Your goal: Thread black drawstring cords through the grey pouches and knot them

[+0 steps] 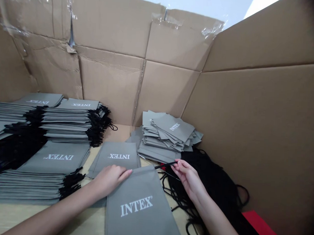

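Note:
My left hand (109, 180) lies flat on the top edge of a grey drawstring bag printed INTEX (140, 208), which is near me on the table. My right hand (188, 177) pinches a thin black rod (165, 165) just past the bag's top corner, and the rod's tip points toward that edge. A second grey INTEX bag (116, 159) lies beyond my left fingertips, partly under the nearer one. A tangle of black cord (208, 189) spreads beneath my right wrist.
Tall stacks of grey bags (60, 120) with black cords fill the table's left side. A loose pile of grey bags (166, 135) sits ahead. Cardboard walls (250, 118) rise behind and right. A red sheet (261, 227) lies at the lower right.

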`<state>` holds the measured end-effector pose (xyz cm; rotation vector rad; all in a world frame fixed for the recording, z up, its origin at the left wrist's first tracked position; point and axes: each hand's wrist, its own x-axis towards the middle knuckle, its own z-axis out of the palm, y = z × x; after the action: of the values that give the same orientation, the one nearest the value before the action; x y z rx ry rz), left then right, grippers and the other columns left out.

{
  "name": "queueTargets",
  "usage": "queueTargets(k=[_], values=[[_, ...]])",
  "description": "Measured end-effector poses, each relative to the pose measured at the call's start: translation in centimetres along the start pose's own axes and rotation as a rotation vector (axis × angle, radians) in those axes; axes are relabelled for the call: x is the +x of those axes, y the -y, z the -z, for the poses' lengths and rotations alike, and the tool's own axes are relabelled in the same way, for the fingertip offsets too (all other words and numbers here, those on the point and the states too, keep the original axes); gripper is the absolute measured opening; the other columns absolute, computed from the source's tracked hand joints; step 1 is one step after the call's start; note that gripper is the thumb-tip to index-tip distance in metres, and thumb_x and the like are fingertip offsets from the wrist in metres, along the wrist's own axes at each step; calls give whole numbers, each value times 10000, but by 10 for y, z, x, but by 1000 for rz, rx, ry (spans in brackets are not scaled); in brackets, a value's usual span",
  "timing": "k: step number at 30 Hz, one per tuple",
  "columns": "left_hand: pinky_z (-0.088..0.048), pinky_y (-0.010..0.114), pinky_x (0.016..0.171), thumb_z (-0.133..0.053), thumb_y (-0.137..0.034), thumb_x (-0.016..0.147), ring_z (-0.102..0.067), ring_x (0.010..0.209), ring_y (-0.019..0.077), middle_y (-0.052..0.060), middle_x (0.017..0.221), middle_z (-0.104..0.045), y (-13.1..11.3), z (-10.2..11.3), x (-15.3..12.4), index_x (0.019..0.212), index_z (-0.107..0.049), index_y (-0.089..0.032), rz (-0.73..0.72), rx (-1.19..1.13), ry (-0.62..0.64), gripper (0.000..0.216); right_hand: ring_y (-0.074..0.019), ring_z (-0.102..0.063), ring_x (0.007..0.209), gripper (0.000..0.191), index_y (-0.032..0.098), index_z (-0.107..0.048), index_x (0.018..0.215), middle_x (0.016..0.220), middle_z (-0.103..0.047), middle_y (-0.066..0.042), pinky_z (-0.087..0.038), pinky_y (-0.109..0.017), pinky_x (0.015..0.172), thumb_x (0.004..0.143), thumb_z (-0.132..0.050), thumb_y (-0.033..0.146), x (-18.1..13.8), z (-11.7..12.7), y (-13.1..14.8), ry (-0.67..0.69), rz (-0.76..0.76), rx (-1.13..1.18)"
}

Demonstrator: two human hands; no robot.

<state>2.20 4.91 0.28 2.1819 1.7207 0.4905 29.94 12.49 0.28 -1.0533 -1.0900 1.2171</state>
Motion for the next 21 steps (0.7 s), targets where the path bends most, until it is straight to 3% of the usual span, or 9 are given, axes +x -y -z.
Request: queueTargets(k=[5, 10, 13, 16, 18, 21], values=[[-309, 252, 518, -203, -551, 887, -565, 584, 186, 56, 645, -630, 9, 13, 4, 653, -603, -168, 3, -18, 85, 601, -149, -562, 557, 254, 134, -707, 723, 559, -614, -21, -485, -292, 607, 578, -738, 341, -2, -7, -3, 45, 58, -196], [-308, 267, 490, -268, -544, 874, -564, 555, 208, 76, 657, -643, 7, 31, -2, 650, -622, -169, 45, 129, 191, 563, -161, -554, 542, 276, 143, -724, 701, 558, -635, -33, -434, -280, 575, 585, -715, 393, 0, -11, -6, 88, 143, -324], [-374, 298, 566, -408, -438, 863, -604, 641, 256, 106, 683, -661, -7, 38, -10, 665, -659, -162, 108, 331, 216, 423, -178, -564, 540, 262, 151, -723, 693, 535, -629, -33, -433, -288, 567, 607, -694, 397, -7, -17, -3, 135, 149, -364], [-411, 369, 683, -541, -305, 810, -585, 854, 340, 178, 849, -656, -27, 39, -15, 791, -686, -132, 183, 434, 137, 227, -190, -582, 575, 185, 180, -721, 719, 533, -622, -23, -441, -284, 579, 664, -650, 342, -23, -25, 3, 151, 201, -401], [-412, 399, 748, -549, -312, 811, -523, 978, 349, 170, 970, -620, -40, 36, -14, 937, -670, -167, 117, 363, 30, 226, -186, -586, 570, 154, 202, -720, 732, 563, -630, -26, -450, -280, 570, 712, -601, 298, -37, -31, 9, 177, 307, -453], [-393, 357, 865, -503, -384, 848, -480, 1064, 264, 90, 1126, -563, -57, 25, -4, 1194, -527, -269, -170, 52, -84, 366, -176, -590, 546, 182, 220, -723, 748, 598, -631, -34, -460, -273, 537, 767, -545, 250, -53, -34, 15, 262, 484, -498]])
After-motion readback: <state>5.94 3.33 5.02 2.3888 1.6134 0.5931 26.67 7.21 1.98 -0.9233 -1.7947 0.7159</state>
